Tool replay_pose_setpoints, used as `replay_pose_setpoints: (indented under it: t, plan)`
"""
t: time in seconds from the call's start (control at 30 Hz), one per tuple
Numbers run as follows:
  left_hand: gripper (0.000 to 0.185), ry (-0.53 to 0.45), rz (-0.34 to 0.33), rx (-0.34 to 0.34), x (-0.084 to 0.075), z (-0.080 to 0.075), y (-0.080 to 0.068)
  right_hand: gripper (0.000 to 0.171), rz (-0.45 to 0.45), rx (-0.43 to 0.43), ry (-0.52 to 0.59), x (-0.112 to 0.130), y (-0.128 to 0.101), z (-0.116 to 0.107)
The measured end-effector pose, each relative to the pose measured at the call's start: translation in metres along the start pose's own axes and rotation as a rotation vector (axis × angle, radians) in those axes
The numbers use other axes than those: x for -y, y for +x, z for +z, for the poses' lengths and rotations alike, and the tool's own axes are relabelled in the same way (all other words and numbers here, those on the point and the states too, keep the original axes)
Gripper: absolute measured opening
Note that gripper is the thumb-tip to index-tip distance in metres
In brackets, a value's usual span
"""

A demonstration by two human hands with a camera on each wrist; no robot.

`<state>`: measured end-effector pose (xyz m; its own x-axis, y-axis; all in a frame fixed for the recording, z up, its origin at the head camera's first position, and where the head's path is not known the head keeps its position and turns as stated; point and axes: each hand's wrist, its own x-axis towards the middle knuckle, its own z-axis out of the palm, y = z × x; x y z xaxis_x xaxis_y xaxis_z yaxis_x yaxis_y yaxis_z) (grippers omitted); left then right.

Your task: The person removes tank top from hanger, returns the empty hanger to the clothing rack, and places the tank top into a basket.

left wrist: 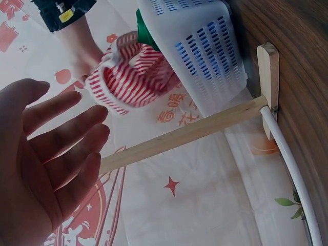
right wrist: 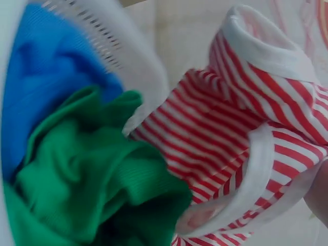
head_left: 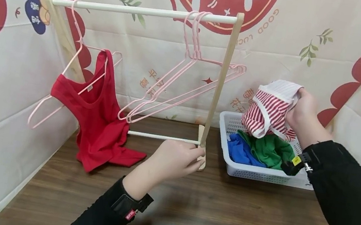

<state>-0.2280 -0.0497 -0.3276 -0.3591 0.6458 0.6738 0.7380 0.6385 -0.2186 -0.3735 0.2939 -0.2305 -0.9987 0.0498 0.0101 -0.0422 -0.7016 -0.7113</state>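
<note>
My right hand [head_left: 305, 109] grips a red-and-white striped garment [head_left: 268, 112] with white trim by its upper edge, above the white basket [head_left: 267, 176]. In the right wrist view the striped cloth [right wrist: 210, 143] hangs in loose folds beside a green garment [right wrist: 97, 174]. My left hand [head_left: 177, 158] holds nothing; its fingers [left wrist: 77, 138] are loosely bent in the left wrist view. In the head view it overlaps the foot of the rack's right wooden post [head_left: 223, 80].
A red sleeveless top [head_left: 97, 108] hangs from a pink hanger [head_left: 68, 68] at the rack's left end, its hem on the wooden table [head_left: 220, 219]. Several bare pink hangers [head_left: 172, 76] hang on the white rail [head_left: 139, 10]. Blue cloth [head_left: 243, 150] lies in the basket. Printed cloth walls stand behind.
</note>
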Motion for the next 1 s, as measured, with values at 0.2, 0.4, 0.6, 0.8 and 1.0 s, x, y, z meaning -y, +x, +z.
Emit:
replay_pose_setpoints:
  t: [0.2, 0.4, 0.6, 0.8, 1.0]
  plan:
    - [0.01, -0.013, -0.009, 0.019, 0.001, -0.002, -0.001, 0.065, 0.107, -0.049, -0.362, -0.012, 0.0, -0.006]
    - [0.014, -0.004, -0.008, 0.048, 0.0, -0.002, -0.002, 0.06, 0.167, 0.101, -0.838, -0.033, 0.002, -0.013]
    - [0.015, -0.002, -0.022, 0.073, -0.001, -0.003, -0.003, 0.052, 0.08, 0.328, -1.263, -0.057, 0.006, -0.013]
    - [0.012, -0.002, -0.027, 0.062, -0.002, -0.003, -0.004, 0.054, 0.081, 0.498, -1.738, -0.071, 0.003, -0.007]
    - [0.011, 0.005, -0.029, 0.074, -0.002, -0.003, -0.005, 0.06, 0.184, 0.745, -1.922, -0.087, 0.002, -0.01]
